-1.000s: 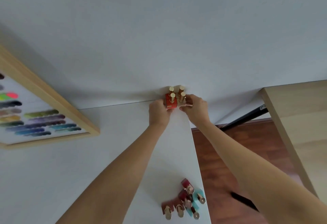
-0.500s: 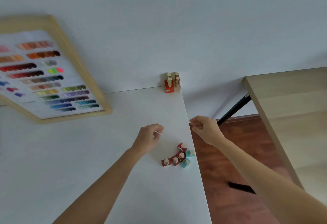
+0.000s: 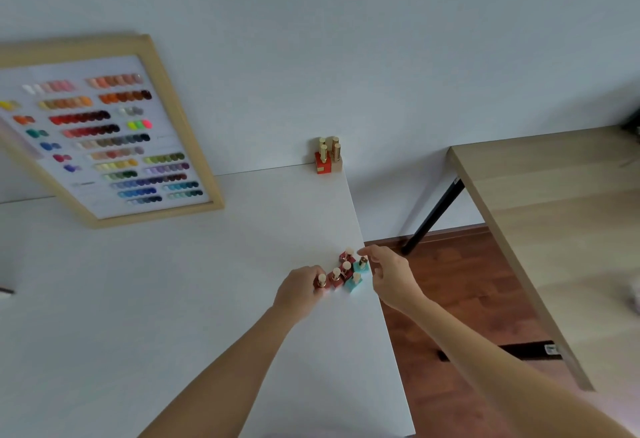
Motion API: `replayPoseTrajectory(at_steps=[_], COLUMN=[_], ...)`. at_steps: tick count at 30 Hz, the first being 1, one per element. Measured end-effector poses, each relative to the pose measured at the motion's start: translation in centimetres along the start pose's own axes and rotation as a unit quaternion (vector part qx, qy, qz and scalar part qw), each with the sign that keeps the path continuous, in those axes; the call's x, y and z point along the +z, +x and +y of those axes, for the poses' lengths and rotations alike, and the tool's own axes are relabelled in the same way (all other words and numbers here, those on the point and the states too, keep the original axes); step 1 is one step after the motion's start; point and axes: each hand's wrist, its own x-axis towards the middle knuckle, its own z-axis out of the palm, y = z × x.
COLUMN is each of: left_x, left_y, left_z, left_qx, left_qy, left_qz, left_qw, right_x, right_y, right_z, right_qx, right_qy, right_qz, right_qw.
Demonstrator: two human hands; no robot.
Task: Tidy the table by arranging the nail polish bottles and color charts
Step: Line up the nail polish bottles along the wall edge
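Bottles [image 3: 328, 157] grouped at tabletop [image 3: 207, 281] far right corner; loose cluster [image 3: 348, 269] at right edge remains. Left hand [image 3: 301, 290] grips dark red bottle [image 3: 321, 281]; right hand [image 3: 389, 276] open beside cluster.

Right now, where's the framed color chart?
Head view, upper left: the framed color chart leans against the wall at the back of the white table, well left of the gold-capped bottles in the table's far right corner.
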Motion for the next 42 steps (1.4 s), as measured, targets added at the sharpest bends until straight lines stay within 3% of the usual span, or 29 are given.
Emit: replayPoseTrajectory(at_steps=[8,27,42], left_x=[1.1,2.1,2.0], left_y=[-0.6,0.9,0.5], left_z=[-0.1,0.2,-0.9], left_qx=[0.004,0.023,0.039], left_qy=[-0.010,0.020,0.070], left_qz=[-0.030,-0.044,-0.144], left_qw=[0.999,0.999,0.986], right_x=[1.4,5.4,4.7], right_y=[-0.2,-0.2,-1.3], right_z=[0.2,1.5,3.0], right_qx=[0.075,0.087,0.017], right_qy=[-0.028,-0.009,-0.024], right_qz=[-0.103,-0.004,-0.068], right_qw=[0.991,0.996,0.997])
